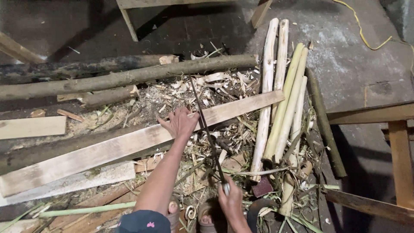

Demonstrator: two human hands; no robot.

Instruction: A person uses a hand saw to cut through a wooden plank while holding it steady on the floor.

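- Left hand (pixel 181 122): my fingers spread open, touching the thin dark rod (pixel 206 129) above the long plank (pixel 129 144).
- Right hand (pixel 231 199): closed around the rod's lower end; grip partly hidden.
- Rod tip indistinct among shavings (pixel 215 86).

Two bare arms, no sleeves reaching the forearms or wrists. Left hand (pixel 181 122) and right hand (pixel 231 199) without gloves, rings or a watch. Lean forearms, sinewy. At the bottom edge, a dark navy garment (pixel 143 221) with a small pink mark. Below, toes in open brown sandals (pixel 206 215), partly hidden by the arms.
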